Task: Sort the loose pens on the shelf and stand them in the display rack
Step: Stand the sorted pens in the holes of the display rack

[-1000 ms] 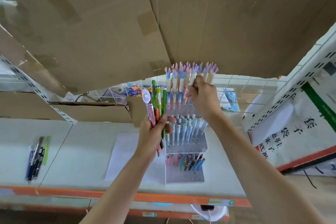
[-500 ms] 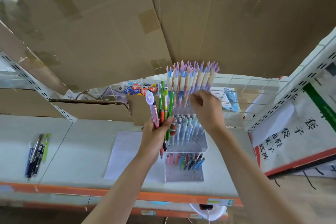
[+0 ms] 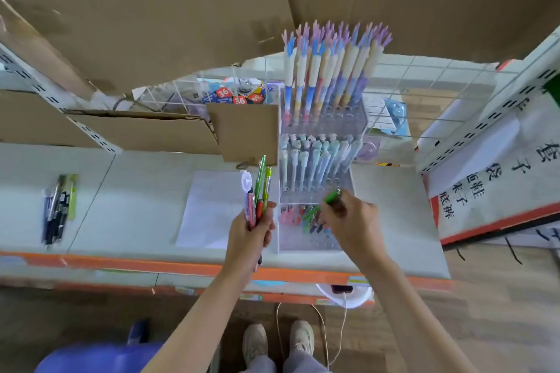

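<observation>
While left hand [image 3: 251,228] grips pens [image 3: 257,191], right hand [image 3: 348,218] apparently pinches green pen [image 3: 328,198].

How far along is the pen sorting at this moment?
Done: the display rack has full upper tiers and some pens in front. In hand: the right hand lowers a green pen there; the left hand grips a bundle. Left: loose pens on the shelf.

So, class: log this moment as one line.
left hand: holds pen bunch | right hand: pinches green pen over display rack bottom tier
</observation>
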